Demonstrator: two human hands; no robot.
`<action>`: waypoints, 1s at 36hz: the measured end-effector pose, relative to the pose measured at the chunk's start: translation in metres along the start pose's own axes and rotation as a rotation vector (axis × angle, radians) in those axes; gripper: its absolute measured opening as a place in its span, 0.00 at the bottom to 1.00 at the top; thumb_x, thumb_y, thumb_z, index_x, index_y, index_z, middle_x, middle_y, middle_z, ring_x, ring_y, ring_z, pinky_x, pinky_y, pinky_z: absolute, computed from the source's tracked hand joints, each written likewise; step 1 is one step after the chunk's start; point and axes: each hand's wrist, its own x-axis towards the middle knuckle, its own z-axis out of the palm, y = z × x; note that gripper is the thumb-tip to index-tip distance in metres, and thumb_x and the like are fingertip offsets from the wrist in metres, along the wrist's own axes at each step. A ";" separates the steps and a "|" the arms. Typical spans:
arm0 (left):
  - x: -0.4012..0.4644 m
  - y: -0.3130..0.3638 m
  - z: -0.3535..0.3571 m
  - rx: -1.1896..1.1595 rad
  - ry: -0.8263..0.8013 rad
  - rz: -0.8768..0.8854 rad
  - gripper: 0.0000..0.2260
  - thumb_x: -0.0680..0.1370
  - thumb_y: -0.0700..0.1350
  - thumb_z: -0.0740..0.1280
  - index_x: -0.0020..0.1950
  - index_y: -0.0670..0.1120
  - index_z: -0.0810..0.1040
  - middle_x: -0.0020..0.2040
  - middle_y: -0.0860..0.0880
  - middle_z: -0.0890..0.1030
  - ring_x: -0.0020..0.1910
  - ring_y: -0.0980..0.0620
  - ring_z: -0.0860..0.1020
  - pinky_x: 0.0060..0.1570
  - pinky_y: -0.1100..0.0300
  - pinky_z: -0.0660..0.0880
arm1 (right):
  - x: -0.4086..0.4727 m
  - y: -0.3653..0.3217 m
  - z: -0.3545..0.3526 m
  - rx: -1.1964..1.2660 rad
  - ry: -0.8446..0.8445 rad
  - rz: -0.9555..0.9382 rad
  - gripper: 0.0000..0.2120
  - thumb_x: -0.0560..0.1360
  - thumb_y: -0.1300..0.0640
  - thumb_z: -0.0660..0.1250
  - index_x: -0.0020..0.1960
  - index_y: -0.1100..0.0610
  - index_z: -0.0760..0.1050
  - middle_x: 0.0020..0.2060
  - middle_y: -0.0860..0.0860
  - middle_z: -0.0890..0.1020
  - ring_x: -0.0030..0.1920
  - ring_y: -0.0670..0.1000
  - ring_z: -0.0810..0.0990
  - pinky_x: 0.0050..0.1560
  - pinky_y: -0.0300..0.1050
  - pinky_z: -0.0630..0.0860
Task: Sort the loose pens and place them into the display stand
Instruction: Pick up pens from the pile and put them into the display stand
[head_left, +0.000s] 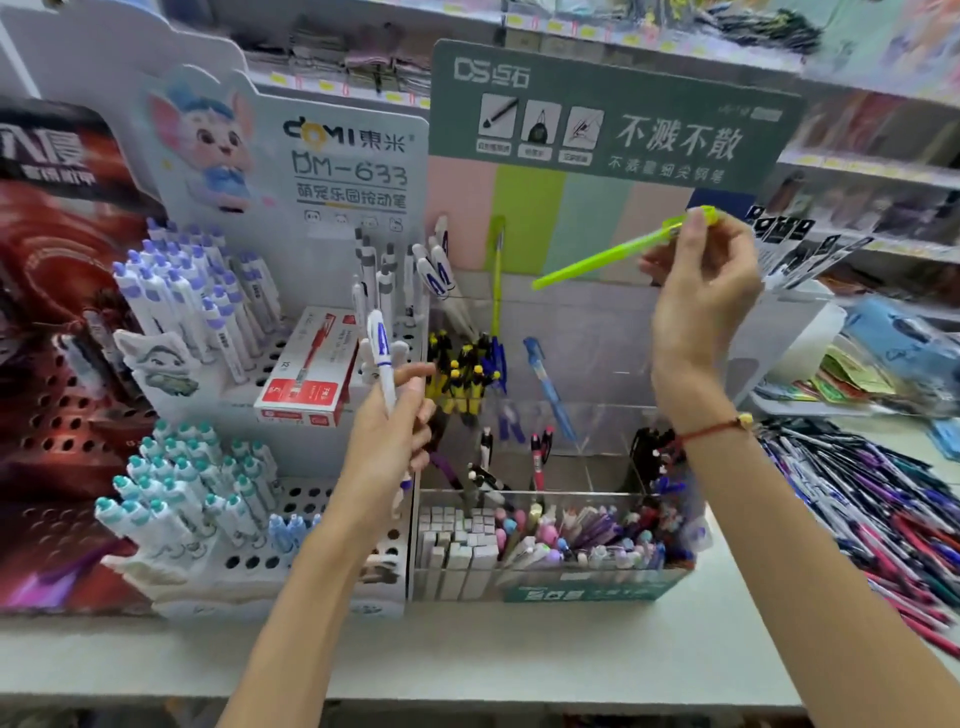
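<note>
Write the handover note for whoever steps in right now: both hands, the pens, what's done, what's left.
Left hand: grips a white pen with blue markings, upright, in front of the white peg-hole stand.
Right hand: pinches a lime green pen by its top end, raised over the clear acrylic stand, tip slanting down-left.
Done: another green pen already stands in the back row before the green backing stripe; many pens fill both stands.
Left: seat both held pens, probably green beside green and white with the matching white pens; then the loose pile at right.
</note>
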 end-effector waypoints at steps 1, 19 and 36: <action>0.000 -0.001 -0.002 -0.009 0.012 -0.002 0.09 0.83 0.47 0.56 0.58 0.49 0.74 0.29 0.56 0.66 0.24 0.60 0.62 0.21 0.69 0.61 | 0.006 0.002 0.005 -0.009 0.022 -0.056 0.02 0.81 0.60 0.60 0.49 0.58 0.70 0.36 0.50 0.77 0.29 0.42 0.77 0.34 0.39 0.78; -0.009 0.021 -0.004 0.056 -0.013 0.194 0.09 0.80 0.49 0.63 0.55 0.59 0.80 0.50 0.54 0.80 0.50 0.61 0.76 0.57 0.63 0.72 | -0.003 0.038 0.037 -0.752 -0.797 -0.041 0.21 0.76 0.54 0.68 0.67 0.57 0.70 0.53 0.51 0.80 0.56 0.52 0.77 0.59 0.51 0.74; 0.093 0.055 0.028 1.037 0.344 0.768 0.27 0.75 0.41 0.71 0.68 0.50 0.61 0.43 0.49 0.82 0.38 0.47 0.81 0.35 0.59 0.69 | -0.032 0.063 -0.012 -0.974 -0.865 -0.289 0.26 0.79 0.49 0.62 0.74 0.51 0.62 0.73 0.50 0.65 0.75 0.51 0.58 0.75 0.59 0.47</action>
